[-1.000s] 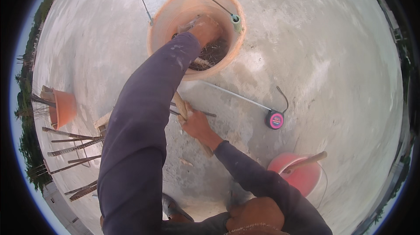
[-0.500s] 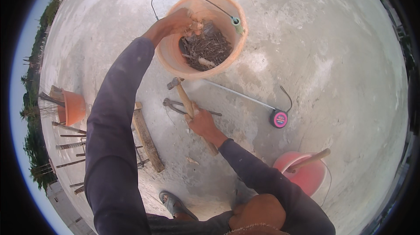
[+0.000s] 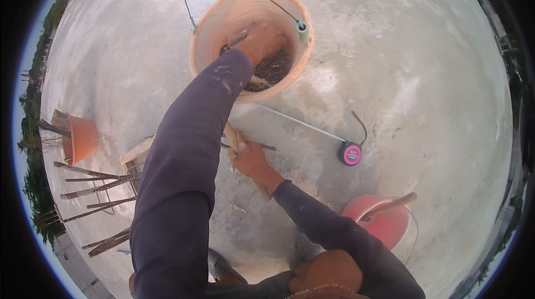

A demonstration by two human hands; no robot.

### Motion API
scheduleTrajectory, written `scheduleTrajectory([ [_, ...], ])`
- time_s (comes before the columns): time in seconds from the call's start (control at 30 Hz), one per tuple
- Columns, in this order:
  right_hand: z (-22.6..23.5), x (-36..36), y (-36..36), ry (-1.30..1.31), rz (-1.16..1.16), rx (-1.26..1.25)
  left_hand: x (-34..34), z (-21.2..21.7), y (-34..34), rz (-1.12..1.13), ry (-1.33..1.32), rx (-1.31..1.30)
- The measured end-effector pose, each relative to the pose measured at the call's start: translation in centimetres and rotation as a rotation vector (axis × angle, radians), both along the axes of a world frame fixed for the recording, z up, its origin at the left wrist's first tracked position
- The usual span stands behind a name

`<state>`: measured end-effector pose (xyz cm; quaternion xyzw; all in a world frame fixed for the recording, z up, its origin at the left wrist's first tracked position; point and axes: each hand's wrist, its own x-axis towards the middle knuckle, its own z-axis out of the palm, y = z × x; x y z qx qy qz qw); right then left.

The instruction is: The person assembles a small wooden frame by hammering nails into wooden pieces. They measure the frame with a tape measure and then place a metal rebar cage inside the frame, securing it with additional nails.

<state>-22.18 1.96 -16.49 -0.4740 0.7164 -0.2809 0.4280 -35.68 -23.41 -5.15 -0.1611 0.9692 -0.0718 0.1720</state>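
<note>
An orange bucket (image 3: 305, 70) with a wire handle stands ahead of me, dark nail-like pieces (image 3: 274, 70) at its bottom. Down inside it is my left hand (image 3: 262, 44), knuckles up and fingers curled under. Whatever those fingers hold is hidden. Some crumpled clear plastic (image 3: 237, 37) lies beside the hand. My right hand (image 3: 251, 160) is closed around the wooden handle of a hammer (image 3: 230, 136), below the bucket. The hammer's head is behind my left forearm. Under the right hand, one handle of a pair of pincers (image 3: 268, 147) sticks out on the concrete.
A tape measure (image 3: 350, 154) lies at the right, its blade (image 3: 301, 121) drawn out toward the bucket. A pink bucket (image 3: 379, 226) holding a wooden-handled tool (image 3: 393, 205) stands at lower right. At the left are an orange pot (image 3: 83, 138), protruding rebar (image 3: 100, 187) and a wooden piece (image 3: 136, 151).
My left hand has gone from the bucket's left side down into its contents, the forearm swinging right and now covering the hammer's head. My right hand keeps its hold on the hammer.
</note>
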Motion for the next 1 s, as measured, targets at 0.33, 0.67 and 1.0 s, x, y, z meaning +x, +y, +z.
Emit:
scheduleTrajectory([
  [0.33,-0.7,0.3,-0.1,0.000,-0.010,-0.003,-0.4,-1.5,-0.5,0.196,0.113,0.088],
  [0.67,0.0,-0.1,-0.3,0.058,0.026,-0.011,4.2,0.9,-3.2,-0.262,0.106,-0.156],
  [1.0,-0.2,0.9,-0.4,0.102,-0.034,-0.113,10.9,16.2,3.3,-0.040,-0.038,-0.020],
])
